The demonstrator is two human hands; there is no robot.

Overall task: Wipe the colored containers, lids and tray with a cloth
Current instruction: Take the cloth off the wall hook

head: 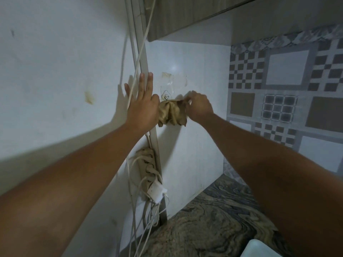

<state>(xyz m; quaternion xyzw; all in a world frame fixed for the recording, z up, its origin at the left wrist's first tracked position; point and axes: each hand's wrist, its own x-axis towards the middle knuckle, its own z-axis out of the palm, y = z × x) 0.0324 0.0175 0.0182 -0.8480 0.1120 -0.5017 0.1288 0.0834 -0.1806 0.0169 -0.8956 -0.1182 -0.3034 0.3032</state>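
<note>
Obs.: cloth (171, 114) hangs bunched from wall hook (166, 95), long axis approx. vertical, betw. both hands. Right grip (199, 107) pinches its upper right edge. Left grip (143, 108) released, fingers straight, just beside cloth's left. Right nearer hook.

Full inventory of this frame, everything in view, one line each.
cloth: one, tan-brown, bunched at the wall hook
hook: one, clear adhesive pad with metal hook, white wall
power strip: one, beige, low on wall
cables: several, white, up the wall
tiles: many, grey-white patterned, right wall
countertop: one, grey-brown marbled, bottom
cabinet: one, grey-brown, overhead
left hand: one, fingers straight, on wall beside cloth
right hand: one, grips the cloth
</note>
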